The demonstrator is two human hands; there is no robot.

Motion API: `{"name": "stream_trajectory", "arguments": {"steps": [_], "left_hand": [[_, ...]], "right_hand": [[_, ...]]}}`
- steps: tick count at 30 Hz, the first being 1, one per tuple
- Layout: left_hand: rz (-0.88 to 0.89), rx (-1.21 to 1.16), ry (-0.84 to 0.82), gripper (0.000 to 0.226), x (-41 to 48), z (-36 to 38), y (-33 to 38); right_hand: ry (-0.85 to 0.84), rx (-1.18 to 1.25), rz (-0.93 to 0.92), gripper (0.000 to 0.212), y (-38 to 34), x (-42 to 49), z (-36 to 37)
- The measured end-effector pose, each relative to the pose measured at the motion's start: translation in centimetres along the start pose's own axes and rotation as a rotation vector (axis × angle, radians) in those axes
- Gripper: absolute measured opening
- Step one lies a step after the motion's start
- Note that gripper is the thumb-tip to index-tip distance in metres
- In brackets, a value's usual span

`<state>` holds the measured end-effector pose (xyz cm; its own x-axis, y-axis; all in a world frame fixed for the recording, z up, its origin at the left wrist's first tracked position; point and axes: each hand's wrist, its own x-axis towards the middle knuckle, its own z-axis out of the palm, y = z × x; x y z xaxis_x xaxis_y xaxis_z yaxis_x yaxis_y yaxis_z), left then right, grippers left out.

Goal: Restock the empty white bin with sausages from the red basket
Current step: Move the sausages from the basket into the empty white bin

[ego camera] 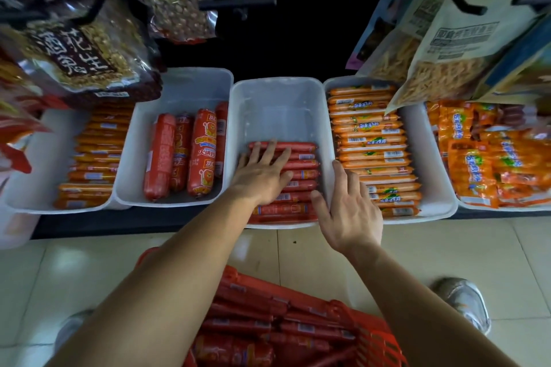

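Left hand (262, 176): flat and spread, palm down on the row of thin red sausages (298, 170) in the middle white bin (283, 98); it presses on them and grips nothing.
Right hand (348, 211): also loose and empty, fingers hooked over the right wall of that bin, thumb down inside against the sausage ends at the front corner.
White bin: the near half holds one neat layer of sausages lying crosswise; the far half is bare plastic.
Red basket (372, 337): on the floor just in front of the bin, between the person's shoes (465, 301), with plenty of the same sausages piled inside.
Left of the bin: a bin of fat red sausages (185, 155), touching its wall.
Right of the bin: a bin packed with orange sausages (372, 143), also touching.
Above the bin: hanging snack bags (89, 50) to either side; none droop over it.
Step in hand, as I read it: squaring up the layer already laid.
Doing it well: push the row snug toward the front with the flat palm, use the right hand as a stop so the ends line up, then fill the bare far half before stacking a second layer.
Progress: roughly half a layer in, much left.
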<state>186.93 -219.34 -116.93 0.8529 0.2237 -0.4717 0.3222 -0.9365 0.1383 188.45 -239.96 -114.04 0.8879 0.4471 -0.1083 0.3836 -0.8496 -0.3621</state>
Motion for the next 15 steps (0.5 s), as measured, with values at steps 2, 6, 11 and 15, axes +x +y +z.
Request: {"name": "stream_trajectory", "arguments": {"steps": [2,6,11,15], "left_hand": [[-0.020,-0.030,0.034,0.066,0.0,-1.1,0.8],[0.039,-0.158,0.070,0.069,-4.2,-2.9,2.5],[0.034,-0.257,0.151,0.058,-14.4,-3.6,0.5],[-0.086,-0.336,0.216,0.051,-22.0,-2.7,-1.7]], "right_hand": [[-0.053,0.016,-0.002,0.074,0.1,0.1,-0.3],[-0.155,0.025,0.023,0.078,0.0,0.0,-2.0],[-0.127,-0.020,0.007,0.067,-1.9,-2.9,-5.3],[-0.108,-0.022,-0.050,0.066,-3.8,-7.0,-7.5]]}}
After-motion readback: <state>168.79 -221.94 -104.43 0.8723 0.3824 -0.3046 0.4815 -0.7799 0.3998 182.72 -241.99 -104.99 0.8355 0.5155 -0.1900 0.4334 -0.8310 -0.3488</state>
